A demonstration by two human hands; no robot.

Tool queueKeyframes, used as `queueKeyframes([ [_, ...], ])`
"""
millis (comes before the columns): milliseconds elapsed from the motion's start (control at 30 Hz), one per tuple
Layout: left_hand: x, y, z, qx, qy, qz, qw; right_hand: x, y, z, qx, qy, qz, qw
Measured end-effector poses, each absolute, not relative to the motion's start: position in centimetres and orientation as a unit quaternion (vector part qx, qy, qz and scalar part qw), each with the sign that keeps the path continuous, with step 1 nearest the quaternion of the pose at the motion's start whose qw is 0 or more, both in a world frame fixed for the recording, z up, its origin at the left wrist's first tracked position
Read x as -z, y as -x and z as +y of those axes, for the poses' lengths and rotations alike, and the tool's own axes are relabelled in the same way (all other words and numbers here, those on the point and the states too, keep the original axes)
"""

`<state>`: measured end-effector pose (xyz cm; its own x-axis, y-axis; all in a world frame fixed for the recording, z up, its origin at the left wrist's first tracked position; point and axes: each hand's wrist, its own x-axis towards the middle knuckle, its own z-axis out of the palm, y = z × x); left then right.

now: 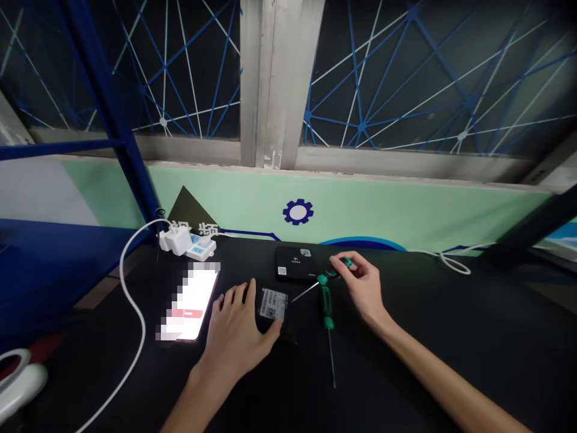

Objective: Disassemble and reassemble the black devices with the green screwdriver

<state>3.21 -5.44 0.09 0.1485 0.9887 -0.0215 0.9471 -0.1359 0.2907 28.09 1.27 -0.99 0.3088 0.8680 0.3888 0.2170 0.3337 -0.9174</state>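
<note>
My left hand point(238, 334) steadies a small black box with a white printed label point(273, 304), its thumb on the near right edge and its fingers along the left side. Between the thumb and fingers of my right hand point(360, 279) is the black-and-green handle of a screwdriver point(321, 279). The shaft slants down to the left, and its tip meets the right side of the labelled box. What the tip touches is too small to make out. A second green-handled screwdriver point(327, 307) lies just right of the box, its shaft towards me.
Behind the labelled box lies another flat black box point(295, 263) with stickers. A lit phone point(192, 304) is left of my left hand. A white power strip point(201, 248) with plugged-in adapters stands near the wall, and a white cable point(135, 307) curves across the left side.
</note>
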Motion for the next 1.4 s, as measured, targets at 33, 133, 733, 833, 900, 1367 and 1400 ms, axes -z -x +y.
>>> queueKeyframes([
  [33, -0.2, -3.0, -5.4, -0.08, -0.751, 0.642, 0.128, 1.0, -28.1, 1.2, -0.261, 0.514, -0.528, 0.623],
  [133, -0.4, -2.6, -5.3, -0.076, -0.754, 0.637, 0.141, 1.0, -28.1, 1.2, -0.263, 0.51, -0.531, 0.624],
  [733, 0.7, -0.3, -5.3, -0.108, -0.763, 0.621, 0.146, 1.0, -27.8, 0.8, -0.328, 0.458, -0.505, 0.653],
  [833, 1.5, -0.5, -5.4, -0.143, -0.78, 0.586, 0.163, 1.1, -27.8, 0.7, -0.32, 0.464, -0.515, 0.646],
  [900, 1.7, -0.8, -5.5, -0.162, -0.798, 0.555, 0.169, 1.0, -27.6, 0.6, -0.314, 0.466, -0.525, 0.639],
  [1367, 1.3, -1.2, -5.7, -0.152, -0.811, 0.548, 0.137, -0.9, -26.5, -0.1, -0.279, 0.451, -0.578, 0.62],
  [1400, 1.3, -1.1, -5.7, -0.155, -0.81, 0.549, 0.137, -1.1, -26.3, 0.0, -0.28, 0.447, -0.589, 0.612],
])
